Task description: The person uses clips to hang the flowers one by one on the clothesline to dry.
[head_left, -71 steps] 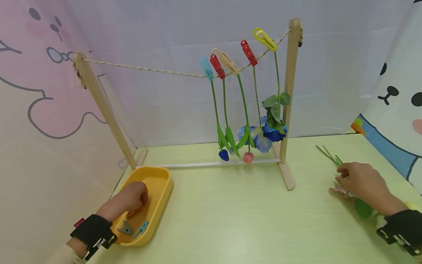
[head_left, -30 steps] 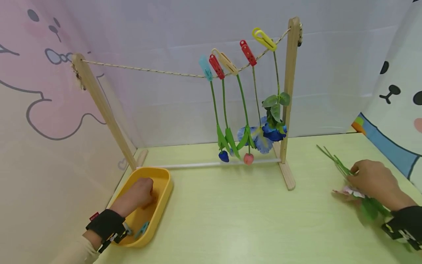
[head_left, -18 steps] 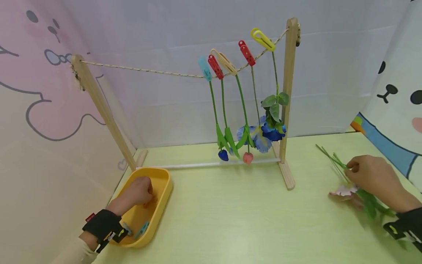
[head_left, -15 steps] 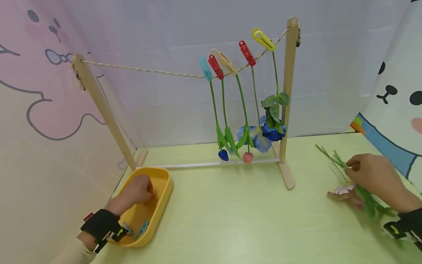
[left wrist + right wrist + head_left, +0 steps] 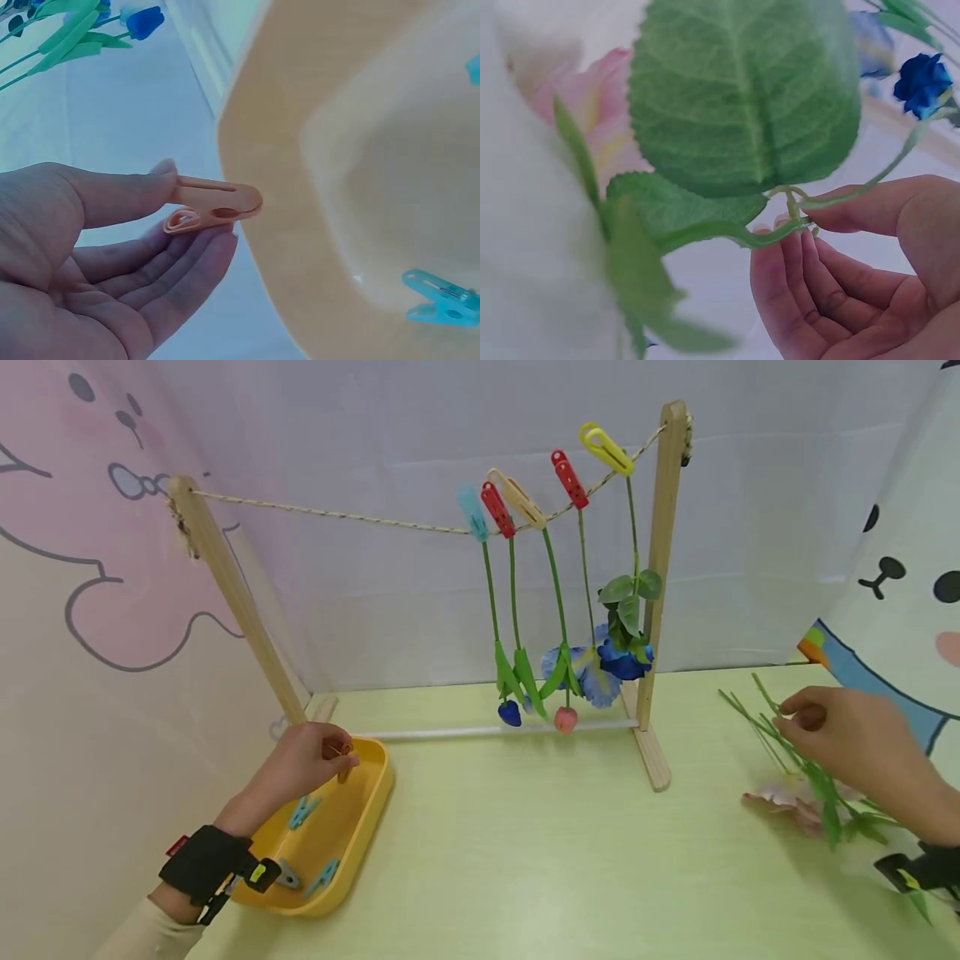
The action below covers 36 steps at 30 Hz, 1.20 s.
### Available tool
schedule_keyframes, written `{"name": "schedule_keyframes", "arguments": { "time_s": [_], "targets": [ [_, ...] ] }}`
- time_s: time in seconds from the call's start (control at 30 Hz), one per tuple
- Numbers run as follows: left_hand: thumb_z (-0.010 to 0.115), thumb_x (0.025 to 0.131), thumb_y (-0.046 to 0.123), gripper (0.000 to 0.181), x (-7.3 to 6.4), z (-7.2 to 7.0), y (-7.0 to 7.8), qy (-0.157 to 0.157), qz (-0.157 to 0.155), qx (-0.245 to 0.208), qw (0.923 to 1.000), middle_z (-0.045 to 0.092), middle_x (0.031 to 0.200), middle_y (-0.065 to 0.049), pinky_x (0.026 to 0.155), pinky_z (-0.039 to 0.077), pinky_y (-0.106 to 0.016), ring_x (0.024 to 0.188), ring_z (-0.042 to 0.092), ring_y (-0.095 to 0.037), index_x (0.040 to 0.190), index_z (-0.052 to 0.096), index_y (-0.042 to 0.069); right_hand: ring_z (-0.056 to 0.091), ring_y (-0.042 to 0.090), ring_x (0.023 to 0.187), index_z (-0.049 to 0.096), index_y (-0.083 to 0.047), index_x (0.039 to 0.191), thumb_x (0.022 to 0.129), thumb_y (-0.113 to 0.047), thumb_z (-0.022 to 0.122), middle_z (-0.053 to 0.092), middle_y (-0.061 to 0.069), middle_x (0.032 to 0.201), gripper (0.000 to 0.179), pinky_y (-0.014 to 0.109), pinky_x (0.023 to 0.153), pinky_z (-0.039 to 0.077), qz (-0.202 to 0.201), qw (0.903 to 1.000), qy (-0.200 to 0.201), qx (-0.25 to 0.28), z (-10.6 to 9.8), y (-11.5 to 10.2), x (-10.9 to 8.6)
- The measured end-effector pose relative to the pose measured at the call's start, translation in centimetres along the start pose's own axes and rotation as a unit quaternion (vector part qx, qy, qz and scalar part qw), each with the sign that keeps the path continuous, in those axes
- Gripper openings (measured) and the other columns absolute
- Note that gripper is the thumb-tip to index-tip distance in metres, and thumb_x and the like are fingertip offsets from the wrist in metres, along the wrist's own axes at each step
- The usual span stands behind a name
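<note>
My left hand [image 5: 300,760] pinches an orange clothespin [image 5: 225,199] between thumb and fingers, just above the far end of the yellow tray [image 5: 367,835]. Inside the tray lie blue clothespins [image 5: 303,811] and a grey one [image 5: 287,874]. At the right, my right hand [image 5: 858,731] pinches the green stem [image 5: 769,238] of an artificial flower. Large serrated leaves [image 5: 742,97] hang off it in the right wrist view, with a blurred white bloom [image 5: 540,225] at the left edge. Beneath that hand lie other stems and a pale pink flower [image 5: 783,795].
A wooden stand [image 5: 663,568] carries a sagging rope [image 5: 322,512]. Several artificial flowers hang head down from it, among them a pink tulip [image 5: 566,720] and a blue rose [image 5: 624,660], held by coloured clothespins [image 5: 570,479]. A white bar [image 5: 450,734] joins the feet.
My left hand has risen out of the tray and now shows the orange clothespin. My right hand has moved slightly away from me, and one stem end has separated from the others.
</note>
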State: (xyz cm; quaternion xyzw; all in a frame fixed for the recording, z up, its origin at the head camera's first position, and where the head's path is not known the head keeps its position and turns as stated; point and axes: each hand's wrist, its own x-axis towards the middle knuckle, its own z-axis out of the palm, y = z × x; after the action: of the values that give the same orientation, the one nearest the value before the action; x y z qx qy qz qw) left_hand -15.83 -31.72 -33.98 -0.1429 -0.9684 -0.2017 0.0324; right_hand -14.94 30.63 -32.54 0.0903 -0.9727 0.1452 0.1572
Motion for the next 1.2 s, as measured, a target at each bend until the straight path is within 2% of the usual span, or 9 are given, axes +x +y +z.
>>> {"name": "schedule_keyframes", "arguments": {
  "time_s": [0.17,0.43,0.6,0.77,0.93,1.03,1.2],
  "targets": [
    [0.075,0.086,0.012,0.016,0.1,-0.4,0.9,0.016,0.005,-0.025,0.9995,0.074,0.083,-0.008,0.064,0.060,-0.038,0.071,0.070,-0.020,0.096,0.073,0.000,0.056,0.016,0.050,0.074,0.002,0.085,0.080,-0.016,0.075,0.068,0.004,0.063,0.018,0.029,0.043,0.042,-0.010,0.9999,0.010,0.004,-0.8,-2.1,0.0],
    [0.076,0.085,0.014,0.014,0.3,-1.0,2.3,0.064,0.042,-0.045,0.9961,0.075,0.082,-0.004,0.062,0.060,-0.037,0.070,0.072,-0.017,0.095,0.076,0.004,0.063,0.017,0.053,0.073,-0.003,0.085,0.081,-0.017,0.076,0.068,0.000,0.063,0.015,0.027,0.040,0.042,-0.042,0.9983,0.034,0.022,-1.3,-5.3,0.0],
    [0.076,0.084,0.014,0.013,1.0,-1.7,3.5,0.094,0.042,-0.061,0.9929,0.076,0.083,-0.006,0.061,0.060,-0.038,0.071,0.072,-0.019,0.095,0.077,0.006,0.066,0.018,0.058,0.073,-0.005,0.087,0.081,-0.018,0.077,0.068,-0.002,0.065,0.015,0.030,0.047,0.049,-0.063,0.9960,0.031,0.055,-1.6,-7.7,0.0],
    [0.075,0.086,0.017,0.013,1.7,-2.5,4.7,0.110,0.041,-0.074,0.9904,0.076,0.086,-0.005,0.060,0.058,-0.036,0.073,0.072,-0.018,0.097,0.077,0.009,0.066,0.014,0.060,0.074,-0.007,0.090,0.083,-0.016,0.076,0.067,-0.004,0.067,0.012,0.033,0.053,0.054,-0.090,0.9924,0.018,0.082,-1.7,-11.0,0.2],
    [0.076,0.085,0.021,0.014,2.5,-3.1,6.1,0.140,0.031,-0.094,0.9851,0.077,0.086,-0.003,0.057,0.057,-0.028,0.074,0.073,-0.015,0.095,0.078,0.012,0.068,0.014,0.063,0.074,-0.005,0.095,0.085,-0.012,0.073,0.070,-0.001,0.071,0.012,0.036,0.056,0.059,-0.117,0.9844,0.008,0.131,-1.1,-14.4,0.8],
    [0.077,0.083,0.021,0.013,3.0,-3.5,6.9,0.160,0.028,-0.107,0.9810,0.077,0.086,-0.003,0.059,0.057,-0.029,0.074,0.073,-0.014,0.094,0.079,0.013,0.068,0.013,0.064,0.074,-0.003,0.097,0.085,-0.010,0.072,0.071,0.001,0.073,0.013,0.035,0.057,0.060,-0.133,0.9782,0.000,0.160,-0.5,-16.2,1.3],
    [0.077,0.083,0.021,0.014,3.7,-4.3,8.5,0.185,0.050,-0.137,0.9718,0.077,0.088,-0.003,0.068,0.061,-0.030,0.077,0.073,-0.013,0.095,0.079,0.013,0.067,0.011,0.065,0.073,-0.003,0.098,0.085,-0.010,0.073,0.071,0.001,0.076,0.015,0.031,0.058,0.060,-0.156,0.9687,-0.003,0.193,0.6,-18.7,2.4]
  ]
}}
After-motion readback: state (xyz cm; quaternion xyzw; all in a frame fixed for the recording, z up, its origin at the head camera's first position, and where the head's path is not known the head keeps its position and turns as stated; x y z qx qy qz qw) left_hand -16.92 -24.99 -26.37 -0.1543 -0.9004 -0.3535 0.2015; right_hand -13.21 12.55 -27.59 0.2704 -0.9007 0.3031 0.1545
